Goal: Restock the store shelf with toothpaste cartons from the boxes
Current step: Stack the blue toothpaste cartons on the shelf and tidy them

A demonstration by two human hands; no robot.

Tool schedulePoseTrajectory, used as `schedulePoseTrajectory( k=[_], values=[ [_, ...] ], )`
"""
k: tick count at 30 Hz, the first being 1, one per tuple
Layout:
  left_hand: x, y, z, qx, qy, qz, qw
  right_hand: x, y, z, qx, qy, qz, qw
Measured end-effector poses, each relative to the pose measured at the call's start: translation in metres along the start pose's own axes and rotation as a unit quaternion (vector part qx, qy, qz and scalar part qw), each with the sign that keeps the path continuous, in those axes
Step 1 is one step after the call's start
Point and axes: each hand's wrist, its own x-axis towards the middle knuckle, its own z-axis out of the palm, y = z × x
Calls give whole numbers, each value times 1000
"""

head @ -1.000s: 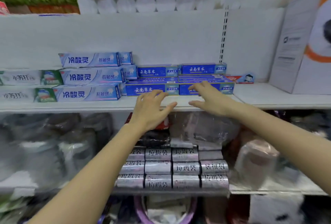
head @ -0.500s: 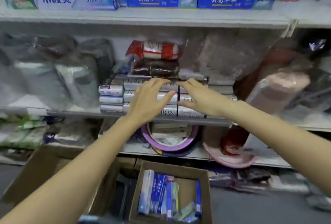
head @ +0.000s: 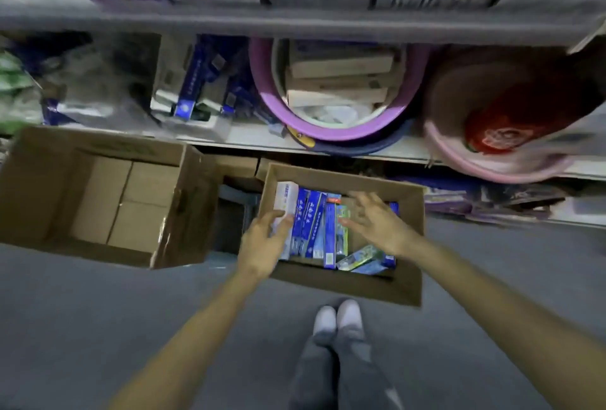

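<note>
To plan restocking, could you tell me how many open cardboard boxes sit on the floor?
2: the large box at left and the smaller box with toothpaste cartons at centre. Flaps between them may hide another.

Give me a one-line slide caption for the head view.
Left hand grips a pale carton in the box; right hand hovers over blue cartons.

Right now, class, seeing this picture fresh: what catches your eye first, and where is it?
The open brown cardboard box on the floor, centre, holding blue toothpaste cartons. The left grip holds a pale carton at its left edge; the right grip hovers spread above.
</note>
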Motion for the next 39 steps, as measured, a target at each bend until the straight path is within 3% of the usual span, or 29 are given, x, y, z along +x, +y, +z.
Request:
schedulePoseTrajectory(
  k=[2, 7, 14, 18, 26, 34, 39],
  values=[
    [16, -28, 33, -38, -4, -58, 998, 15, 43, 37, 37, -1, 59, 998],
    [60, -80, 100, -60, -35, -91, 993, 50, 140, 113, 103, 13, 167, 981],
    [134, -131, 179, -58, -100, -115, 987, 121, 221, 172, 164, 3, 202, 966],
    [155, -154, 224, 10, -189, -132, 973, 159, 239, 195, 203, 28, 181, 962],
    [180, -177, 260, -19, -231, -185, 955, 192, 251, 216, 268, 51, 204, 940],
    [191, -161, 277, -134, -172, -286, 933, 201, 248, 225, 312, 91, 235, 916],
    [189, -155, 279, -180, -165, -275, 930, 200, 246, 220, 402, 117, 219, 882]
  ],
)
